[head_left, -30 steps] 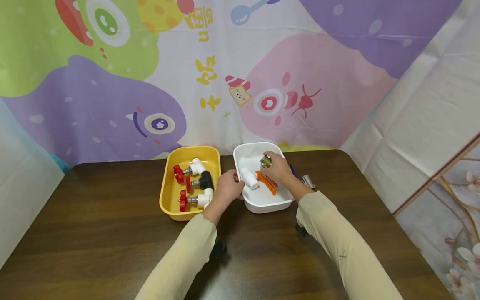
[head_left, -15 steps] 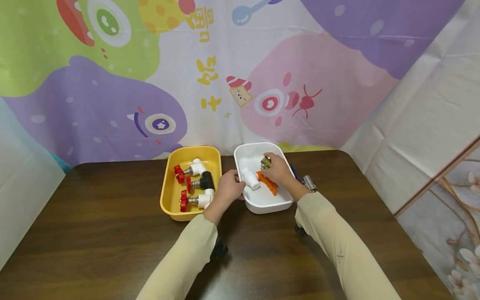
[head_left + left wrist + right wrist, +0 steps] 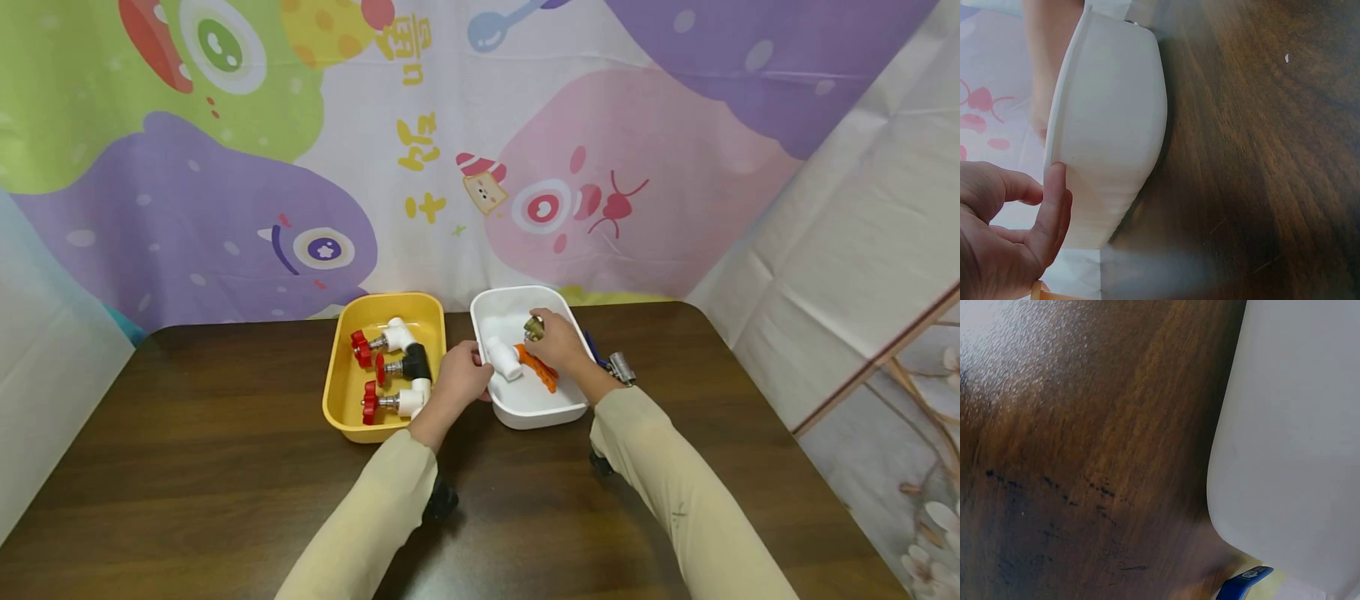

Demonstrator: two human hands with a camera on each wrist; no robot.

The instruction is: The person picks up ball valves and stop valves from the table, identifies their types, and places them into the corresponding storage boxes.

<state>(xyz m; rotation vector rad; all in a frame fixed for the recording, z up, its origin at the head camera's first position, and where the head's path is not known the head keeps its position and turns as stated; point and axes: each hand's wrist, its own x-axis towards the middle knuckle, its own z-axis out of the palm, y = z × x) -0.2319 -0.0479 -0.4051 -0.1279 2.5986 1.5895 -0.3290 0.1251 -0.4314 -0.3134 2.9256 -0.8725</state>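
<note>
My left hand (image 3: 463,372) pinches the left rim of a white plastic tub (image 3: 536,421). In the left wrist view, the thumb of the left hand (image 3: 1004,231) is on the inner side and the fingers lie along the outer wall. Over the tub's right half, my right hand (image 3: 561,343) grips a small brass-coloured metal fitting (image 3: 534,328), partly covered by the fingers. Below it in the tub lie a white plastic pipe fitting (image 3: 503,358) and an orange lever handle (image 3: 538,369). The right wrist view shows the tub's outer wall (image 3: 1291,437), not the hand.
Left of the white tub stands a yellow tub (image 3: 335,400) holding several red-handled valves (image 3: 390,367) on white and black bodies. A metal valve (image 3: 621,367) with a blue lever (image 3: 596,350) lies on the dark wooden table (image 3: 225,467). A printed curtain (image 3: 420,250) hangs behind.
Both hands keep their places and grips. The orange handle looks slightly shifted; a red strip beside it no longer shows. The whole view has drifted slightly.
</note>
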